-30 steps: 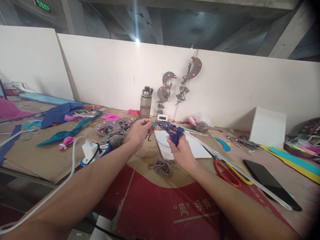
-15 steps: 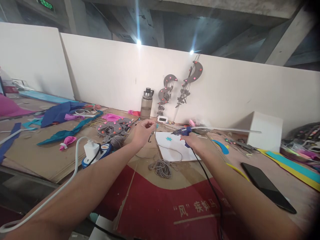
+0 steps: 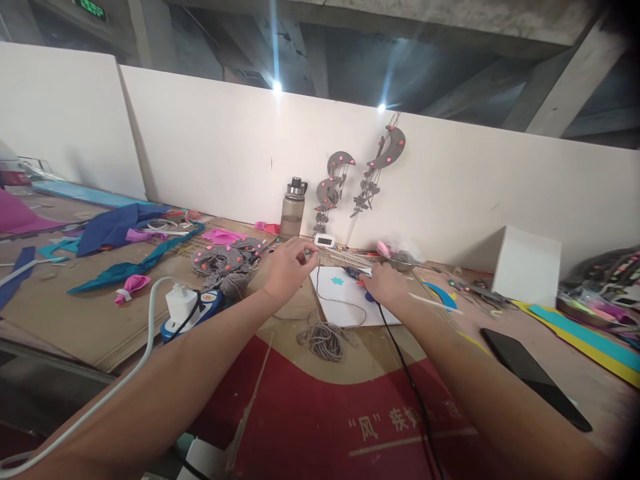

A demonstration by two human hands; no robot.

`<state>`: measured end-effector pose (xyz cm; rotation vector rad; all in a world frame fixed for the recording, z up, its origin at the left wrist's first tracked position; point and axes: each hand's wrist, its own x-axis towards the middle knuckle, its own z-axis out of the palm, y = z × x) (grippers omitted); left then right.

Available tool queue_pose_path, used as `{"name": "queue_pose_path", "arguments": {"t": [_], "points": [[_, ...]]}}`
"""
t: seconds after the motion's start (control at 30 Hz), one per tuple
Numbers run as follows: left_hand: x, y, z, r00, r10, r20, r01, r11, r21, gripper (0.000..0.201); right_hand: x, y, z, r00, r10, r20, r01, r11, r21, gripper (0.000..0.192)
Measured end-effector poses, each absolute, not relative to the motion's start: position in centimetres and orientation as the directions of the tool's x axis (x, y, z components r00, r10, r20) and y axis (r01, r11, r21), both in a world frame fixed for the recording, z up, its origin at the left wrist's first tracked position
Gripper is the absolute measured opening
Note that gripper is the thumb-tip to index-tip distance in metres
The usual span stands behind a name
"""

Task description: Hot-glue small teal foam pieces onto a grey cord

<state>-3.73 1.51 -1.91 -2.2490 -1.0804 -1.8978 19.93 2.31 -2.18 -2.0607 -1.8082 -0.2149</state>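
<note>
Fingertips (image 3: 306, 253) of left hand (image 3: 287, 270) pinched shut on grey string (image 3: 323, 293), hanging towards coil at 6 o'clock. Right hand (image 3: 385, 285) closed over blue glue gun (image 3: 361, 279), resting on white sheet (image 3: 345, 308). Advisable: string kept taut, nozzle off skin.

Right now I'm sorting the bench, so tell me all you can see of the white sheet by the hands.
The white sheet lies flat on the brown cardboard tabletop, its near corner towards the grey cord coil. It looks thin, like foam or card. A small teal cutout sits on it, and a thin cord strand curves across it. The right hand rests over its far right edge.
</note>
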Motion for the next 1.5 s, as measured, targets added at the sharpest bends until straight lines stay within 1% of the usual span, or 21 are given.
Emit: {"name": "queue_pose_path", "arguments": {"t": [0.03,0.07,0.1,0.13,0.17,0.23,0.3,0.33,0.4,0.47,0.53,0.6,0.67,0.73,0.9,1.2,1.3,1.5], "points": [[-3.8,1.5,-1.9,0.055,0.465,0.884,0.507,-0.775,0.377,0.007,19.1,1.8,-1.9,0.088,0.866,0.492,0.975,0.026,-0.219,0.02],[-3.8,1.5,-2.0,0.078,0.445,0.892,0.51,-0.786,0.348,0.008,18.0,1.2,-1.6,0.028,0.818,0.574,0.943,0.17,-0.288,0.016],[-3.8,1.5,-2.0,0.098,0.432,0.897,0.512,-0.795,0.326,0.009,16.8,0.6,-1.3,-0.013,0.786,0.618,0.868,0.315,-0.384,0.014],[-3.9,1.5,-2.0,0.114,0.422,0.899,0.513,-0.8,0.311,0.01,15.5,0.1,-1.1,-0.022,0.775,0.631,0.758,0.424,-0.495,0.013],[-3.9,1.5,-2.0,0.125,0.417,0.901,0.516,-0.803,0.3,0.01,14.2,-0.4,-1.0,-0.023,0.788,0.615,0.633,0.488,-0.601,0.014],[-4.0,1.4,-2.0,0.14,0.413,0.9,0.525,-0.802,0.286,0.011,11.8,-1.1,-1.1,-0.024,0.844,0.536,0.398,0.499,-0.77,0.019],[-4.1,1.4,-2.0,0.144,0.425,0.894,0.537,-0.792,0.29,0.011,10.1,-1.3,-1.5,-0.053,0.885,0.462,0.207,0.463,-0.862,0.024],[-4.0,1.4,-2.0,0.136,0.438,0.889,0.54,-0.785,0.304,0.011,9.7,-1.3,-1.8,-0.051,0.897,0.438,0.139,0.441,-0.887,0.026],[-3.9,1.3,-2.0,0.093,0.479,0.873,0.538,-0.762,0.36,0.008,9.4,-1.3,-2.2,-0.017,0.905,0.425,0.083,0.425,-0.901,0.024],[-3.6,1.2,-2.1,0.034,0.553,0.832,0.489,-0.735,0.469,0.005,9.8,-1.2,-2.5,0.031,0.897,0.441,0.12,0.435,-0.892,0.019],[-3.1,1.2,-2.3,0.001,0.67,0.743,0.357,-0.694,0.625,0.008,10.3,-1.3,-2.6,0.053,0.882,0.469,0.183,0.453,-0.873,0.014],[-2.7,1.1,-2.5,0.008,0.778,0.628,0.177,-0.619,0.765,0.014,10.7,-1.3,-2.5,0.064,0.866,0.495,0.21,0.473,-0.856,0.012],[-2.4,1.0,-2.7,0.026,0.835,0.55,0.044,-0.55,0.834,0.021,10.8,-1.4,-2.5,0.066,0.852,0.519,0.221,0.495,-0.84,0.012],[-2.2,1.0,-2.7,0.029,0.853,0.521,-0.014,-0.52,0.854,0.024,10.7,-1.4,-2.5,0.061,0.843,0.535,0.239,0.508,-0.827,0.011],[-2.1,0.7,-2.5,0.018,0.877,0.48,-0.092,-0.477,0.874,0.022,10.5,-1.6,-2.7,0.063,0.823,0.565,0.28,0.529,-0.801,0.011],[-1.9,0.3,-2.6,0.074,0.894,0.442,-0.217,-0.418,0.882,0.025,11.2,-1.5,-3.0,0.104,0.823,0.558,0.276,0.515,-0.812,0.018],[-1.8,0.3,-2.6,0.084,0.9,0.429,-0.228,-0.401,0.887,0.025,11.2,-1.5,-3.0,0.109,0.813,0.572,0.296,0.523,-0.799,0.018],[-1.9,0.4,-2.6,0.087,0.91,0.406,-0.19,-0.385,0.903,0.025,11.2,-1.7,-2.9,0.117,0.812,0.572,0.335,0.51,-0.793,0.016]]}}
